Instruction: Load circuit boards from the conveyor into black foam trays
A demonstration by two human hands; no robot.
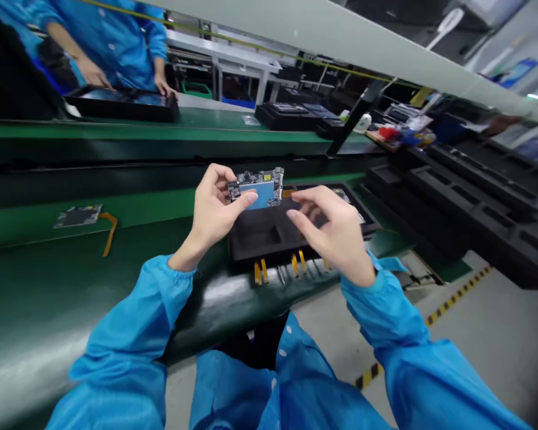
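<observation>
My left hand [216, 203] grips a small circuit board [260, 190] by its left end, thumb across the front. The board has a blue rectangular pad and a yellow label, and it is tilted up above a black foam tray [251, 242]. Just right of the board is my right hand [329, 224], its thumb and index finger apart with a gap between them. A short orange strip [287, 193] shows beside the index fingertip; whether it touches the finger or the board I cannot tell. More boards [343, 196] lie in the tray's right side, partly behind my right hand.
Several orange flex cables [260, 272] lie along the bench edge before the tray. Left on the green bench [161, 245] is another board [78, 216] with an orange cable [110, 230]. Across the line, a co-worker's hands [94, 73] rest at a black tray [121, 107]. Black trays [479, 209] stand at right.
</observation>
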